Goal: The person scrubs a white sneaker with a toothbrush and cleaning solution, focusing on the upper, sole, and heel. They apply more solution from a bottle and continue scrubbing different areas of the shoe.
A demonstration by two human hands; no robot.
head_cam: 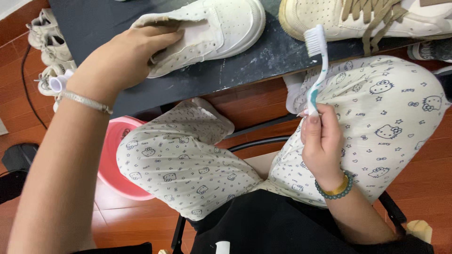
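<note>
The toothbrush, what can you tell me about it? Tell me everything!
The toothbrush has a white and teal plastic-looking handle and white bristles on top. The right hand grips its lower end, holding it almost upright, slightly tilted, head up. It hangs in the air above the lap, just before the dark table edge, touching only that hand.

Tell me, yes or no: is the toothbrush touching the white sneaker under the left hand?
No. The toothbrush in the right hand is raised, bristles clear of the white sneaker that the left hand holds.

Head camera looks steeply down, close, probably slightly forward.
</note>
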